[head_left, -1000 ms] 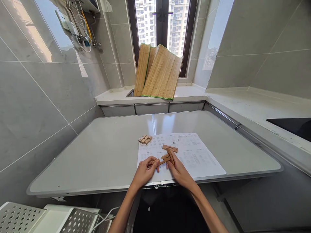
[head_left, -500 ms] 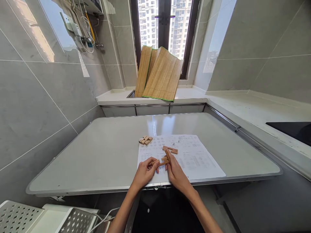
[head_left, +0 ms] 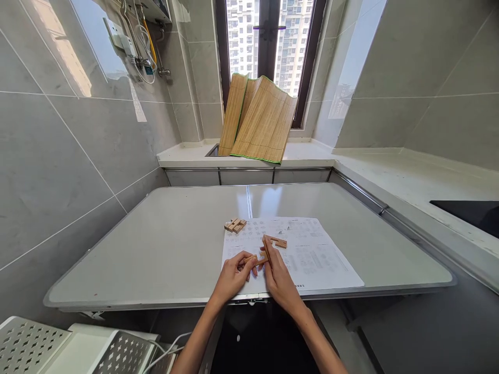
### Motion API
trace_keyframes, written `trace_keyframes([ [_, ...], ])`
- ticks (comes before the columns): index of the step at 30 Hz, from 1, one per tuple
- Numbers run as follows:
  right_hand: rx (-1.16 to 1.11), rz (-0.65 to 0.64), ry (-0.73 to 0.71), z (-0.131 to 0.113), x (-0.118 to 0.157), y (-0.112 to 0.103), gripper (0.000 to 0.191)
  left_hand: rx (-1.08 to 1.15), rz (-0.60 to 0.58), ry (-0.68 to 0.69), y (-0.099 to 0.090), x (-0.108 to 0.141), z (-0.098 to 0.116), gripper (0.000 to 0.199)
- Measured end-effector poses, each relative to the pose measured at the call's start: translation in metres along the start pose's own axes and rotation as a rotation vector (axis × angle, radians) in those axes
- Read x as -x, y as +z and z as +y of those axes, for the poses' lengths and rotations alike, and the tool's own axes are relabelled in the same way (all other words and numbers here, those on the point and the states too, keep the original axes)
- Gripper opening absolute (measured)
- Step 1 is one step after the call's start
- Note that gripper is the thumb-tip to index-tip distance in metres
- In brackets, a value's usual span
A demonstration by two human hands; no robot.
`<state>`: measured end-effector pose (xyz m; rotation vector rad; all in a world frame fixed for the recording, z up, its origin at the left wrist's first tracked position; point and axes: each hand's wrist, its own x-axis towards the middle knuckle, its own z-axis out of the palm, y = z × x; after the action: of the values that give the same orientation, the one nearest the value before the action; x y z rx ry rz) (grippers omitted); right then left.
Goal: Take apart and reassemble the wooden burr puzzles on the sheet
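My left hand point(head_left: 234, 275) pinches one end of a notched wooden puzzle piece point(head_left: 262, 261) above the near edge of a printed sheet point(head_left: 323, 259). Closed around a second wooden puzzle piece point(head_left: 266, 246), held steeply tilted, is my right hand point(head_left: 279, 275). The two pieces meet between my hands; whether they interlock is hidden by my fingers. Just beyond my right fingertips, a loose notched wooden piece point(head_left: 279, 242) lies on the sheet. Several more wooden pieces point(head_left: 235, 225) are grouped at the sheet's far left corner.
The sheet lies on a white folding table point(head_left: 156, 249) with a metal rim. Behind it a folded bamboo mat point(head_left: 265, 119) leans by the window on a white counter point(head_left: 312, 150). Perforated white racks point(head_left: 31, 343) and a cable point(head_left: 171, 349) sit low at left.
My right hand has turned its piece slightly and brought it closer against the piece in my left hand. The whole view has shifted a little.
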<state>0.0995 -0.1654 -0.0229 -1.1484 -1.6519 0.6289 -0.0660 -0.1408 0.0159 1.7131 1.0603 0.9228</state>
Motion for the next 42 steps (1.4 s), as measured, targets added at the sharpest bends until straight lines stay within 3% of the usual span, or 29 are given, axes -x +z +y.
trace_keyframes([
  [6, 0.041, 0.002, 0.057, -0.007, 0.000, -0.001, 0.054, 0.055, 0.053, -0.010, -0.002, -0.001, -0.003, 0.040],
  [15, 0.059, 0.099, 0.051, 0.006, 0.003, 0.001, 0.053, 0.083, -0.104, -0.030, -0.004, 0.002, -0.004, 0.043],
  [21, 0.064, 0.074, 0.009, 0.001, 0.003, -0.003, 0.054, 0.103, -0.099, -0.040, -0.006, 0.001, -0.009, 0.040],
  [28, 0.149, -0.040, -0.121, -0.001, 0.003, 0.001, 0.063, 0.143, -0.106, 0.002, -0.005, -0.001, -0.010, 0.035],
  [42, 0.157, -0.086, -0.157, 0.003, 0.004, 0.000, 0.068, 0.099, -0.105, 0.028, -0.006, 0.000, -0.009, 0.035],
])
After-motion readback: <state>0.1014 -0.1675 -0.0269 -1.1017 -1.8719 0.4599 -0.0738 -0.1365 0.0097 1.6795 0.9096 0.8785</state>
